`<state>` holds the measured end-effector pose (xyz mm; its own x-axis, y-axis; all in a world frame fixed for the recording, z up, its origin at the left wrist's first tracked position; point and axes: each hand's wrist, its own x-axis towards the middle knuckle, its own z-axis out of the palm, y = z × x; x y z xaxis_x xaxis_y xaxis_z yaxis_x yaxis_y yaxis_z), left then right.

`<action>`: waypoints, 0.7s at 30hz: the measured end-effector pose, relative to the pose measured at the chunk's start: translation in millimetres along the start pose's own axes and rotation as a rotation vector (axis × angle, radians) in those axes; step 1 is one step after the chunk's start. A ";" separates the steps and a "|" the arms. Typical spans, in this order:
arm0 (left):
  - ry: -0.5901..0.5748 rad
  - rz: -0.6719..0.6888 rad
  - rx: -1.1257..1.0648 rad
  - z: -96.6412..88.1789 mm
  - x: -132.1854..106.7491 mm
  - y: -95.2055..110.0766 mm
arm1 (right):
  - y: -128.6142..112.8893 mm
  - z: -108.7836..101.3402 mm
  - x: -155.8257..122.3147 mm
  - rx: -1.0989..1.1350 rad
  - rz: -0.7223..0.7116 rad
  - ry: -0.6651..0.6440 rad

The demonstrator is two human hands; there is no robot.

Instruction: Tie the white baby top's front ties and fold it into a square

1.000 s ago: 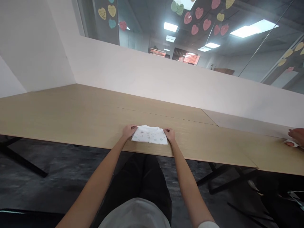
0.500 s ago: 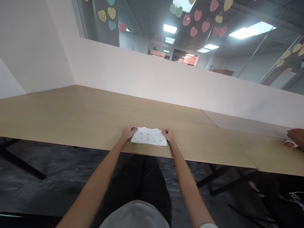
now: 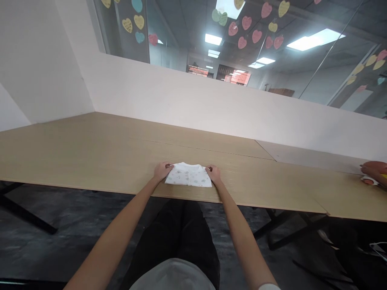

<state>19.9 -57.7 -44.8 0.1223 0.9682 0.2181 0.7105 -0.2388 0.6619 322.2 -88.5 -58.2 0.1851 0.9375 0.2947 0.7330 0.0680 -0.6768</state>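
Note:
A small white baby shirt [image 3: 188, 175] with a fine print and a round neckline lies folded on the wooden table, its neckline toward the wall. My left hand [image 3: 162, 171] pinches its left upper edge between thumb and fingers. At the opposite upper edge, my right hand [image 3: 214, 174] grips the cloth the same way. A seam or placket runs down the middle of the shirt's front. The fingertips are partly hidden by the hands and fabric.
The light wooden table [image 3: 90, 149] runs along a white wall [image 3: 169, 96], its front edge close to my legs. On the far right sit a brown object [image 3: 375, 169] and a white roll-like item [image 3: 369, 181]. Above the wall is glass with heart-shaped notes [image 3: 246, 22].
The camera view has shifted slightly. Both hands keep their hold on the baby shirt, which stays in nearly the same place and shape.

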 end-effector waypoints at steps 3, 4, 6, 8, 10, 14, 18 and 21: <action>0.043 0.020 -0.106 -3.4 3.4 6.5 | -7.9 -7.2 -0.7 0.127 -0.010 0.022; 0.062 0.044 -0.154 -6.9 5.9 11.4 | -12.7 -12.3 0.3 0.196 -0.020 0.045; 0.104 0.108 -0.241 -19.5 12.9 26.2 | -26.3 -27.9 4.8 0.348 -0.053 0.105; 0.149 0.186 -0.282 -39.8 21.6 47.2 | -44.6 -50.8 12.4 0.472 -0.107 0.164; 0.198 0.277 -0.259 -65.6 29.5 71.9 | -65.9 -79.4 20.6 0.543 -0.180 0.224; 0.301 0.459 -0.125 -116.1 37.2 119.2 | -107.2 -140.0 29.4 0.570 -0.390 0.303; 0.349 0.478 0.039 -141.2 41.0 142.1 | -127.9 -176.0 32.6 0.414 -0.474 0.311; 0.292 0.442 0.178 -135.0 49.6 135.4 | -119.6 -173.5 42.8 0.298 -0.374 0.228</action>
<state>28.6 -52.1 152.5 0.2563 0.7119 0.6539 0.7441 -0.5771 0.3366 356.0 -115.8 152.4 0.1085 0.7348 0.6696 0.5644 0.5089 -0.6500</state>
